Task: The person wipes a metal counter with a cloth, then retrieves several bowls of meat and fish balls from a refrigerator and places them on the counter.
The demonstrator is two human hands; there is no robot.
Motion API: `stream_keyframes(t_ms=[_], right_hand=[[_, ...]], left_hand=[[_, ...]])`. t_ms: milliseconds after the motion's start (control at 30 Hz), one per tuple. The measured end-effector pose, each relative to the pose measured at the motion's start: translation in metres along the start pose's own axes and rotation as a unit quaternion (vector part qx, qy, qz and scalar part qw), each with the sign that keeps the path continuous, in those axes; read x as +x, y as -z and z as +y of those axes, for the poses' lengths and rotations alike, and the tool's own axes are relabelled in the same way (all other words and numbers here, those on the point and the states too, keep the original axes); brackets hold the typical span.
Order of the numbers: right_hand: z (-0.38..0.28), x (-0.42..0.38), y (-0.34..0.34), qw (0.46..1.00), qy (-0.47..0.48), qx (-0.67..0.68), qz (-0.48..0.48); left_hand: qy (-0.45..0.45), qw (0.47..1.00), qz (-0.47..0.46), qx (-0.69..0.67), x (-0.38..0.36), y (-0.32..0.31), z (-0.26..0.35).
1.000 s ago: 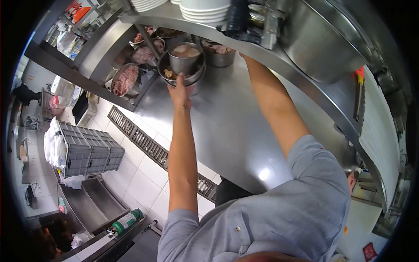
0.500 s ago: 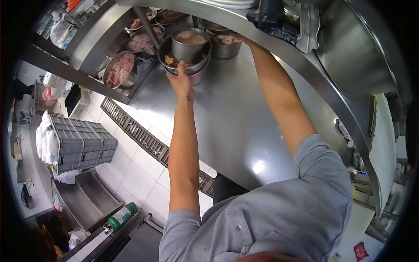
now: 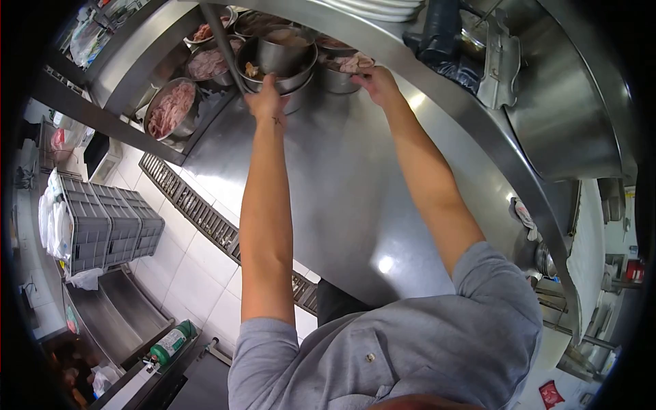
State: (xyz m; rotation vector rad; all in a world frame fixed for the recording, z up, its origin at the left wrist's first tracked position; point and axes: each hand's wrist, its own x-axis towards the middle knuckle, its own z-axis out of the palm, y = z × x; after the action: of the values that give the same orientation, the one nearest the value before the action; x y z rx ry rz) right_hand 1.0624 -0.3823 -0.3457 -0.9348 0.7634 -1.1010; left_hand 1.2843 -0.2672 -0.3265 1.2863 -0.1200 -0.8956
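My left hand (image 3: 268,102) is closed on the near rim of a wide metal bowl (image 3: 298,83), thumb over the edge. Inside that bowl sits a smaller metal pot (image 3: 277,58) with pale contents, beside some yellowish-brown pieces (image 3: 252,70). Another metal container shows beneath the bowl. To the right, my right hand (image 3: 380,85) has its thumb and fingers closed at the rim of a metal pot (image 3: 338,83) holding pale pink meat (image 3: 354,63). Both hands are at the far end of the steel counter (image 3: 328,178).
Several more metal bowls of meat (image 3: 172,109) stand at the far left. A steel shelf (image 3: 437,89) curves overhead, with stacked white plates (image 3: 372,9) and a large steel pot (image 3: 567,102). A shelf post (image 3: 222,44) rises beside the bowls. Grey crates (image 3: 113,222) stand on the left.
My right hand has come out from behind the shelf edge to the near right side of the meat pot. My left hand stays on the bowl. The view has shifted slightly.
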Motion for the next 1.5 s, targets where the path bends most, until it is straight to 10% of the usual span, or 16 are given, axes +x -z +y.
stream_keyframes(t_ms=[67, 167, 233, 267, 367, 733, 1033, 1267, 1333, 1500], right_hand=[[0.005, 0.004, 0.009, 0.997, 0.007, 0.032, -0.066], [0.011, 0.003, -0.001, 0.943, -0.067, -0.313, 0.095], [0.023, -0.006, -0.019, 0.782, 0.129, -0.61, 0.006], [0.003, -0.024, -0.052, 0.847, 0.074, -0.527, -0.01], [-0.005, -0.031, -0.094, 0.958, -0.071, -0.278, -0.014], [-0.019, -0.081, -0.086, 0.965, -0.067, -0.246, -0.059], [-0.087, -0.117, -0.084, 0.984, -0.018, -0.174, -0.014], [-0.096, -0.188, 0.01, 0.962, -0.056, -0.222, 0.146], [-0.097, -0.205, 0.031, 0.954, -0.087, -0.251, 0.14], [-0.044, -0.193, 0.07, 0.946, -0.111, -0.253, 0.171]], left_hand=[[0.01, 0.999, 0.009, 0.048, 0.012, 0.01, 0.007], [-0.003, 0.988, 0.06, 0.142, 0.006, 0.012, 0.026], [-0.154, 0.933, 0.092, 0.311, 0.038, 0.021, 0.013], [-0.29, 0.881, 0.148, 0.343, 0.05, 0.02, 0.002], [-0.275, 0.902, 0.025, 0.33, 0.042, 0.031, 0.014], [-0.062, 0.958, -0.15, 0.235, -0.057, 0.065, 0.043], [-0.115, 0.942, -0.281, 0.141, -0.133, 0.043, 0.106], [0.044, 0.976, -0.211, 0.03, -0.122, 0.088, -0.001], [0.229, 0.949, -0.159, -0.148, -0.12, 0.079, -0.031], [0.169, 0.954, -0.193, -0.156, -0.078, 0.041, -0.052]])
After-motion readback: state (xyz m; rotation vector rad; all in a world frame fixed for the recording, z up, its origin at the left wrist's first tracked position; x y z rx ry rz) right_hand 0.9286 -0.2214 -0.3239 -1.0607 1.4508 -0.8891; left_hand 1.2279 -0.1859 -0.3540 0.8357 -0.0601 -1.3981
